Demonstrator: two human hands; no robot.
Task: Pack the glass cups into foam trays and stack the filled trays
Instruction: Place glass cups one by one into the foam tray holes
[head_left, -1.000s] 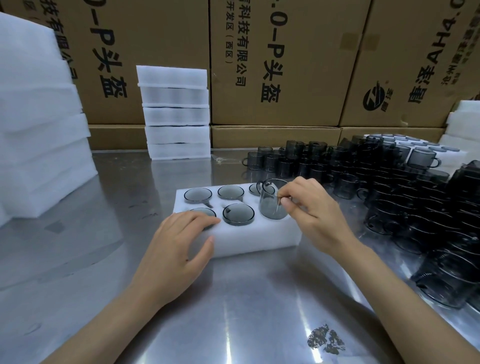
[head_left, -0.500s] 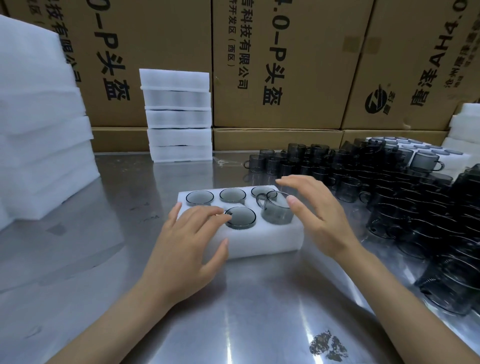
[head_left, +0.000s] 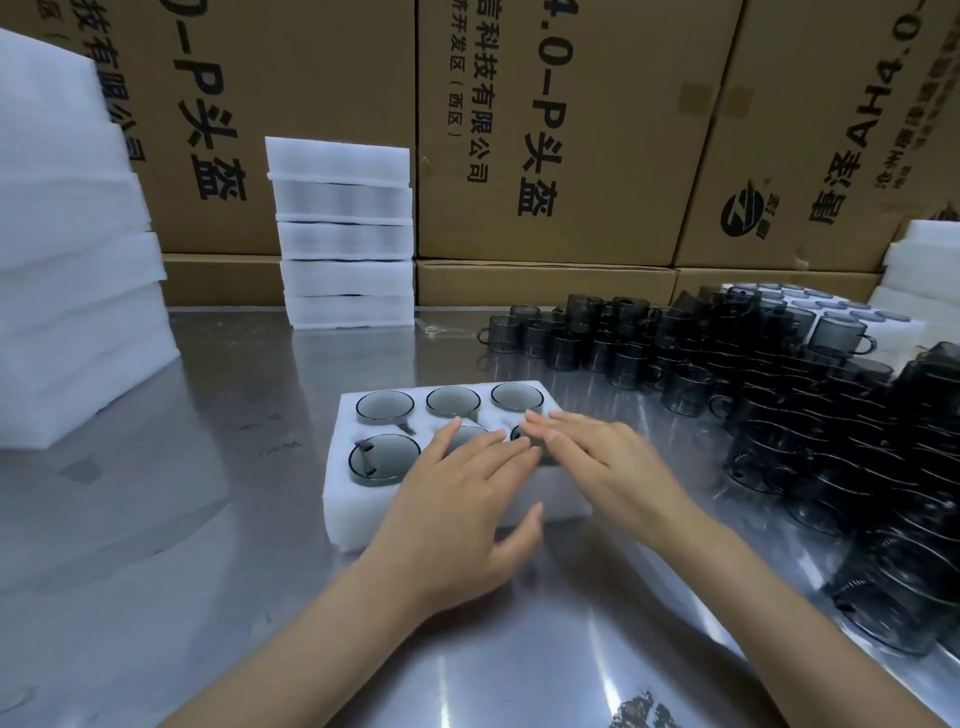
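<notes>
A white foam tray (head_left: 340, 501) lies on the steel table before me, with grey glass cups sunk in its holes. Three cups fill the far row, one of them (head_left: 384, 406) at the far left. In the near row a cup (head_left: 383, 460) shows at the left; my hands cover the other two holes. My left hand (head_left: 457, 499) lies flat, fingers spread, on the tray's near middle. My right hand (head_left: 597, 457) lies flat over the near right corner, its fingertips touching the left hand's. Neither hand holds anything.
Several loose grey glass cups (head_left: 779, 395) crowd the table's right side. A stack of filled foam trays (head_left: 345, 234) stands at the back against cardboard boxes (head_left: 545, 130). A tall pile of foam (head_left: 67, 249) rises at the left, more foam (head_left: 924, 260) at the far right.
My right hand has let go of the last cup, now sunk in the near right hole, and lies flat on it. My left hand has slid right over the near middle cup.
</notes>
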